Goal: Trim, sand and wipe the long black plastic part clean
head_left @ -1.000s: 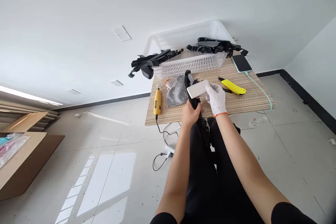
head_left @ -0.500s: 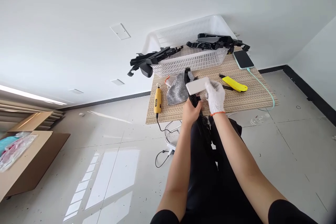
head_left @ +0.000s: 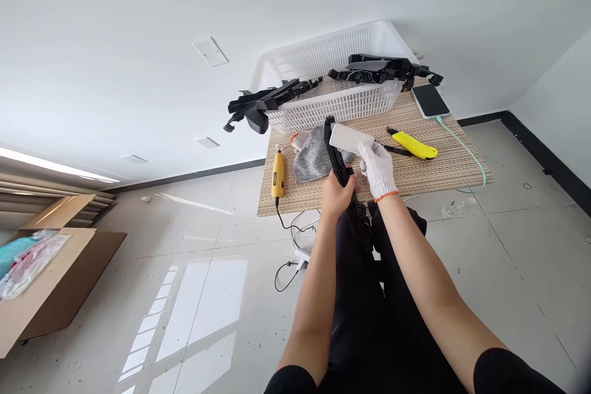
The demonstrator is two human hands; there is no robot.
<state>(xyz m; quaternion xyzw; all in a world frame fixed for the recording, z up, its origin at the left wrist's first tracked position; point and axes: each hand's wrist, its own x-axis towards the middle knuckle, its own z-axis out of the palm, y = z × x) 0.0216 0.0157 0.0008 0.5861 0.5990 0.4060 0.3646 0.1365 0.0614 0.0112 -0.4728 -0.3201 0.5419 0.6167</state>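
My bare left hand (head_left: pixel 338 192) is closed round a long black plastic part (head_left: pixel 333 154) that stands up from my lap over the front edge of a small wooden table (head_left: pixel 443 166). My right hand (head_left: pixel 378 166), in a white knit glove, grips a whitish rectangular block (head_left: pixel 349 137) and holds it against the upper end of the black part. A grey cloth glove (head_left: pixel 313 160) lies on the table just behind the part.
A white plastic basket (head_left: pixel 341 108) at the table's back holds several black plastic parts (head_left: pixel 383 69), some jutting out at the left (head_left: pixel 258 108). Also there: a yellow rotary tool (head_left: pixel 277 174) with cord, a yellow utility knife (head_left: pixel 413 144), a charging phone (head_left: pixel 430 100). Cardboard boxes (head_left: pixel 41 295) stand at left.
My right hand has swung the whitish block up and to the left along the black part, tilting it. The left hand keeps its grip. The view shifted slightly.
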